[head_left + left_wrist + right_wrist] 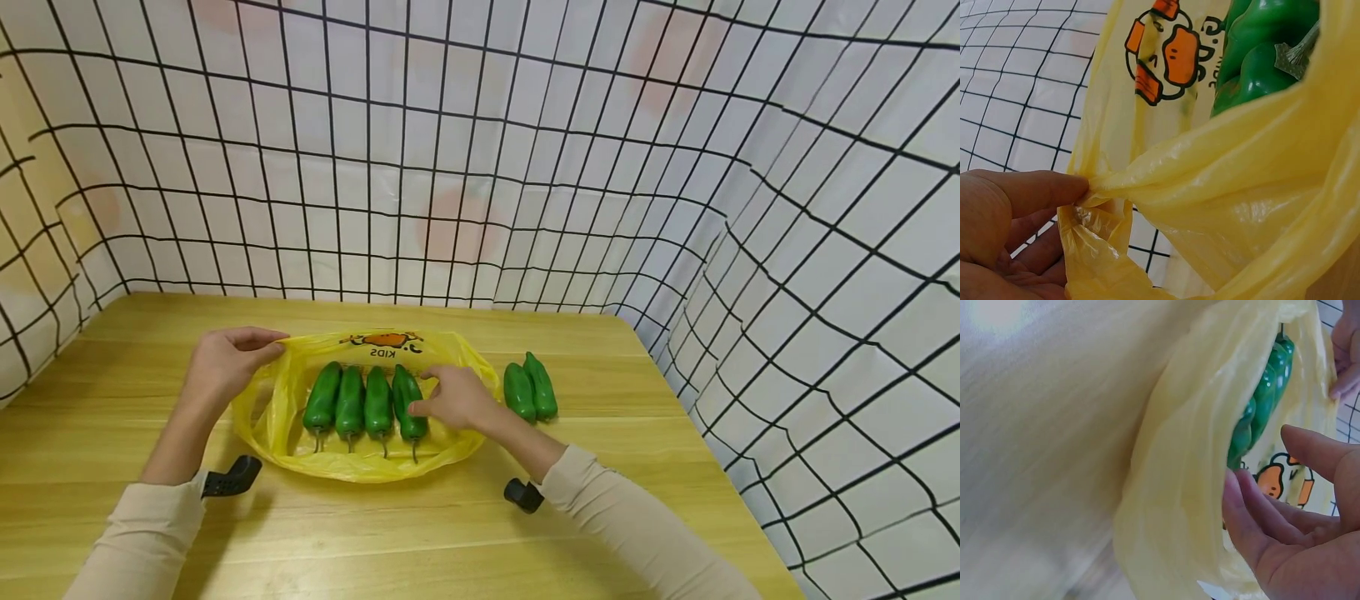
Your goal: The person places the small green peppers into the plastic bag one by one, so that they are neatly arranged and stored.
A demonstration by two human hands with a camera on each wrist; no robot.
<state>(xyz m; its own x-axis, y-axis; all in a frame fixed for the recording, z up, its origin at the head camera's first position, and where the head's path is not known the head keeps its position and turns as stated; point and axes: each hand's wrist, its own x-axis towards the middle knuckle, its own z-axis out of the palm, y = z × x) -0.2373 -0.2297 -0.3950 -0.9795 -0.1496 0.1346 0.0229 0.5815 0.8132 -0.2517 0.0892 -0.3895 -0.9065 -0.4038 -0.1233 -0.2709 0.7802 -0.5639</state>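
A yellow plastic bag (pixel 288 442) lies wide-mouthed on the table, with a printed cartoon on its far inner side. Inside it, several green peppers (pixel 350 400) form a row, stems toward me. At the far left corner my left hand (pixel 225 362) pinches the rim; the left wrist view shows thumb and finger on the gathered plastic (pixel 1107 187). My right hand (pixel 453 398) reaches in over the bag's right side, beside the rightmost pepper (pixel 408 404). In the right wrist view its thumb and fingers (pixel 1260 512) are spread apart, with nothing gripped between them.
Two more green peppers (pixel 530 387) lie side by side on the wooden table (pixel 360 533), just right of the bag. A white wall covering with a black grid (pixel 450 167) rises behind the table and along both sides.
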